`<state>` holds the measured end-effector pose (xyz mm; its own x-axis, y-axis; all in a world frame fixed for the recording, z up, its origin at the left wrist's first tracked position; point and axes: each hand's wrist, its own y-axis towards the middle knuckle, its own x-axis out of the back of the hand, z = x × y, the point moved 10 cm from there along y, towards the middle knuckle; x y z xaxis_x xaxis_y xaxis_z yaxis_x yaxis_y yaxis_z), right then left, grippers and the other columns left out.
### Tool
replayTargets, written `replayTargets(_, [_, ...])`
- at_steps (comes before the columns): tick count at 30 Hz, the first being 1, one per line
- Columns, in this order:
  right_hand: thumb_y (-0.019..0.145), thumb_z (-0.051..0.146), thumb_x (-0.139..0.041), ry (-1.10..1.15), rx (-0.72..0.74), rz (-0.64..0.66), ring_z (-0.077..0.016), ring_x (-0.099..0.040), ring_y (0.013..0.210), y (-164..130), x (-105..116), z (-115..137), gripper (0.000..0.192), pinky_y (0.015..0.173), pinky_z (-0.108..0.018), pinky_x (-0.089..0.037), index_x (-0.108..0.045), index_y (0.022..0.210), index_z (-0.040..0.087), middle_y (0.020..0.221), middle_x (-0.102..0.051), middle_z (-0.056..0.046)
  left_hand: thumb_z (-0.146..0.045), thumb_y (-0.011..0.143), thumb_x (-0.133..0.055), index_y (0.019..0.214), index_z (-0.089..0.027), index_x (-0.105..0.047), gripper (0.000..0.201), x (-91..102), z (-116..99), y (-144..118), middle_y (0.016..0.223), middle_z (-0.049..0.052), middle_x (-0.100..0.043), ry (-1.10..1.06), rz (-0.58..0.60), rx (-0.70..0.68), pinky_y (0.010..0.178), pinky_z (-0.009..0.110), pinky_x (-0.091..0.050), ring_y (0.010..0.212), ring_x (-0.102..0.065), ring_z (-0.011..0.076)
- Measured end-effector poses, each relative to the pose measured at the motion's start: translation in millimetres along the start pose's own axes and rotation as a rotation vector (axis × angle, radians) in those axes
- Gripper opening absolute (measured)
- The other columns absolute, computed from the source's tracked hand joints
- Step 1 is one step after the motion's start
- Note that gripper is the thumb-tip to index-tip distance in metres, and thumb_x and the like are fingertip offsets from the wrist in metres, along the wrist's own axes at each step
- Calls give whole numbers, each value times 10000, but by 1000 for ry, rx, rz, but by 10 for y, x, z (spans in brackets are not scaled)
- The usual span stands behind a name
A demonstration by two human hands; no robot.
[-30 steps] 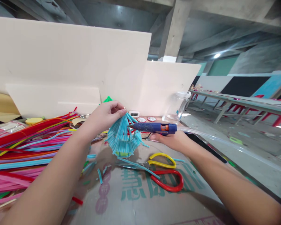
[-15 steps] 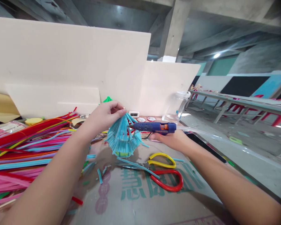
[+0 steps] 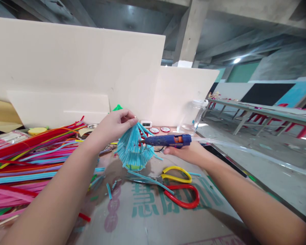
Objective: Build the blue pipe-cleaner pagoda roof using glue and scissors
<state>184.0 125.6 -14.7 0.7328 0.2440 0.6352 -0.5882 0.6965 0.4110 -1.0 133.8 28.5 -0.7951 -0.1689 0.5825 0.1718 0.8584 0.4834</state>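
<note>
My left hand (image 3: 121,124) pinches the top of a light-blue tiered cone made of pipe cleaners (image 3: 135,149), which stands upright on the work surface. In my right hand (image 3: 183,151) is a blue glue gun (image 3: 168,140), held level with its nozzle pointing left at the cone's upper tier. Whether the tip touches the cone I cannot tell. Below them lie scissors (image 3: 180,195) with one yellow and one red handle, a blue pipe cleaner (image 3: 153,182) lying across them. Most of the right hand's fingers are hidden behind the glue gun.
Bundles of coloured pipe cleaners (image 3: 28,177) cover the left side. A clear plastic bottle (image 3: 193,115) and a small digital timer (image 3: 146,124) stand at the back before white boards (image 3: 79,71). Short blue offcuts (image 3: 109,191) lie near the cone. At right is a dark flat device (image 3: 224,160).
Hardly anything differs. The camera view has shifted very slightly; both hands, the cone and the glue gun keep almost the same places.
</note>
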Motion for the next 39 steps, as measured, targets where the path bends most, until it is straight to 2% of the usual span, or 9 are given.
replayTargets(3, [794, 448, -701, 39, -25, 12, -234, -692, 905, -25, -6, -11, 384, 781, -345, -574, -669, 1111, 234, 1041, -732, -40, -444, 839, -579, 866, -198, -640, 255, 1, 7, 2, 644, -5, -587, -4, -1, 2, 522, 240, -396, 625, -563, 156])
replayTargets(8, [796, 496, -701, -4, -31, 25, -242, -693, 917, -67, 15, -5, 413, 808, -348, -566, -681, 1109, 228, 986, -739, -48, -441, 836, -580, 872, -201, -643, 251, -1, 19, 6, 587, -20, -549, -5, 1, 6, 519, 239, -399, 605, -554, 156])
replayTargets(10, [800, 491, -699, -26, -30, 31, -249, -690, 932, -70, 17, -6, 445, 821, -358, -562, -667, 1160, 231, 963, -741, -46, -438, 837, -580, 868, -201, -642, 247, 0, 20, 7, 579, -23, -541, -4, -1, 3, 518, 235, -397, 606, -549, 154])
replayTargets(14, [783, 498, -713, -42, -39, -5, -257, -680, 966, -63, 55, -29, 550, 820, -356, -556, -614, 1257, 237, 1039, -727, -52, -448, 846, -567, 864, -202, -641, 257, -5, 19, 10, 575, -25, -530, -6, 1, -6, 520, 235, -395, 603, -546, 153])
replayTargets(19, [785, 516, -706, -91, -2, 19, -235, -666, 913, -56, 32, 19, 416, 771, -326, -544, -671, 1075, 220, 1040, -708, -71, -446, 845, -567, 853, -205, -643, 254, 0, 7, 13, 581, -27, -547, 10, -6, -30, 548, 238, -406, 612, -553, 152])
replayTargets(25, [812, 519, -667, -187, 43, 58, -223, -644, 862, -41, 0, 139, 326, 719, -299, -513, -649, 921, 212, 897, -693, -44, -447, 840, -569, 841, -198, -647, 260, 10, 10, 17, 599, -23, -561, 32, -19, -24, 544, 232, -394, 613, -547, 146])
replayTargets(34, [807, 528, -670, -260, 24, 64, -204, -637, 766, -55, 7, 168, 354, 673, -301, -496, -640, 952, 207, 872, -691, -43, -444, 836, -582, 839, -192, -651, 261, 14, 13, 13, 631, -18, -573, 16, -21, -21, 516, 225, -363, 595, -521, 134])
replayTargets(39, [778, 549, -698, -297, 16, 19, -202, -638, 732, -66, 53, 169, 368, 642, -297, -494, -668, 942, 221, 832, -698, -44, -428, 832, -589, 826, -193, -647, 243, 17, 14, 14, 617, -24, -570, 19, -26, -23, 537, 228, -378, 607, -534, 135])
